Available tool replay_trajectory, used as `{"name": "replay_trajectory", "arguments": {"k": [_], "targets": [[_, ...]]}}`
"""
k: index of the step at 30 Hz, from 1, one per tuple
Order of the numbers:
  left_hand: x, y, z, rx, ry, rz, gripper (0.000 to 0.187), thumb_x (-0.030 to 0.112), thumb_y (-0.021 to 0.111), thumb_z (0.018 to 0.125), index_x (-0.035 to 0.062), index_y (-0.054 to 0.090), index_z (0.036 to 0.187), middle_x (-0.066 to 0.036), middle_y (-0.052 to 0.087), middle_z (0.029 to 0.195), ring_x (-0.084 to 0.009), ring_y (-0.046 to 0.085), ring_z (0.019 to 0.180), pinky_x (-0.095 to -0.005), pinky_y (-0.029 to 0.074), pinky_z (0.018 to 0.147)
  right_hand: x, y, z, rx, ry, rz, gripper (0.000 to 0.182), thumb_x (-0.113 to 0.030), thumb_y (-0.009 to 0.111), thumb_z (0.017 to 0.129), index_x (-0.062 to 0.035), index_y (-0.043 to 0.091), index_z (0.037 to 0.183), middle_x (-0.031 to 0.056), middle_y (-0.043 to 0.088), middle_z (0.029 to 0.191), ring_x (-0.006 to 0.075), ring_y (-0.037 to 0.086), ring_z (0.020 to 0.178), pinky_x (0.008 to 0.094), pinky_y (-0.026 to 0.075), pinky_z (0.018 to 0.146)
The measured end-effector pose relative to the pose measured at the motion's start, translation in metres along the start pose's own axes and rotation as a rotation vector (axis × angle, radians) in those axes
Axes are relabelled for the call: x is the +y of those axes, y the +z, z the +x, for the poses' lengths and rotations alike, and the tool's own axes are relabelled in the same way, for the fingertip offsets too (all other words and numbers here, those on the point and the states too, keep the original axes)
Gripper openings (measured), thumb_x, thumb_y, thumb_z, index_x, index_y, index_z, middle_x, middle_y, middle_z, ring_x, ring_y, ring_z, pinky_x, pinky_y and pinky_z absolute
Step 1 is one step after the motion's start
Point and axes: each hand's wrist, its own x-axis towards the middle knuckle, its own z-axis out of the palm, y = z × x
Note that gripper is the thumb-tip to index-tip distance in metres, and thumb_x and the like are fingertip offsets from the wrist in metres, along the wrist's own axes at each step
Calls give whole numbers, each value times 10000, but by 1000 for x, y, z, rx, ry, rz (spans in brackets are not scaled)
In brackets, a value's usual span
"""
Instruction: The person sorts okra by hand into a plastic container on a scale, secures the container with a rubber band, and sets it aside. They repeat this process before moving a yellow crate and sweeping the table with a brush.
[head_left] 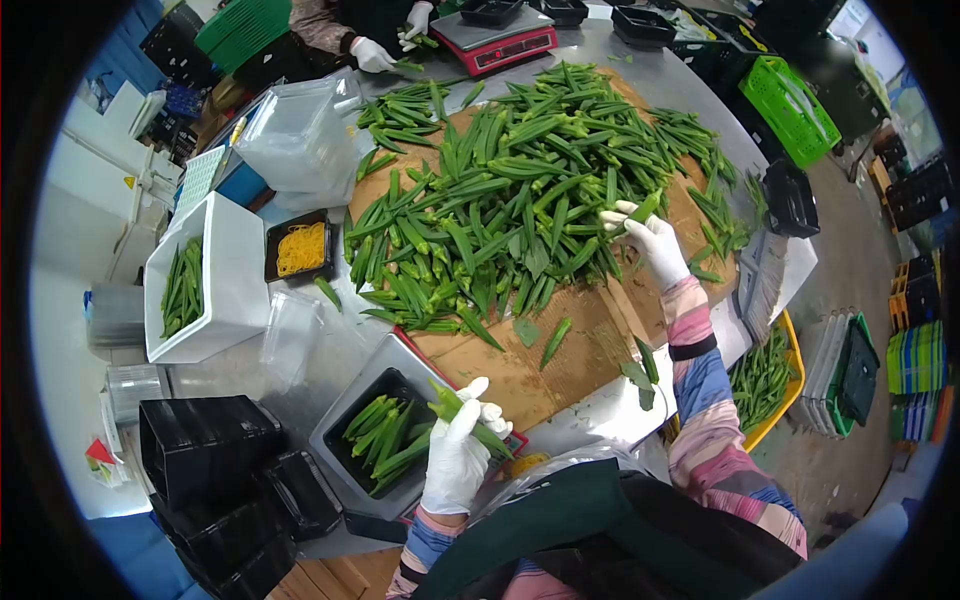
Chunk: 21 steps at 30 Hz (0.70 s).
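My left hand (456, 455), in a white glove, is closed around several okra pods beside a black tray (345, 440). That tray holds a row of okra pods (385, 428) and sits on a scale (322, 432) with a metal platform. Over the right side of the large okra pile (520, 190), my gloved right hand (648, 240) pinches a green okra pod (645, 207). The pile lies on brown cardboard (500, 375). One loose okra pod (555, 342) rests on the cardboard between my hands.
Left of the pile stand a white box (225, 300) with okra and a black tray of yellow rubber bands (300, 250). Empty black trays (205, 440) are stacked lower left. Across the table, another person's gloved hands (372, 55) work near a red scale (505, 48). A yellow crate (797, 370) holds okra.
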Motion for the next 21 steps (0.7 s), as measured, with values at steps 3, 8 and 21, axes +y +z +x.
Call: {"name": "replay_trajectory", "arguments": {"k": [3, 8, 21], "targets": [[-2, 8, -5, -9, 2, -1, 393, 133, 594, 996, -1, 507, 1355, -104, 633, 992, -213, 635, 871, -401, 535, 827, -20, 12, -30, -176, 50, 241, 499, -149, 521, 989, 64, 436, 1432, 160, 665, 1272, 199, 658, 1063, 321, 495, 909], [-3, 22, -8, 27, -18, 25, 432, 133, 593, 996, -2, 480, 1390, -111, 630, 1031, -214, 628, 882, -382, 544, 793, -38, 59, -72, -341, 107, 31, 429, -250, 565, 999, 53, 563, 1303, 115, 728, 1041, 173, 679, 902, 317, 529, 823], [-6, -7, -1, 17, 74, 191, 334, 181, 585, 1017, -34, 596, 1272, -40, 602, 783, -115, 554, 679, -257, 460, 609, 14, 69, 21, 105, -601, -1075, 267, -134, 733, 815, -75, 720, 1075, 120, 712, 1086, 284, 657, 1027, 377, 525, 878]]}}
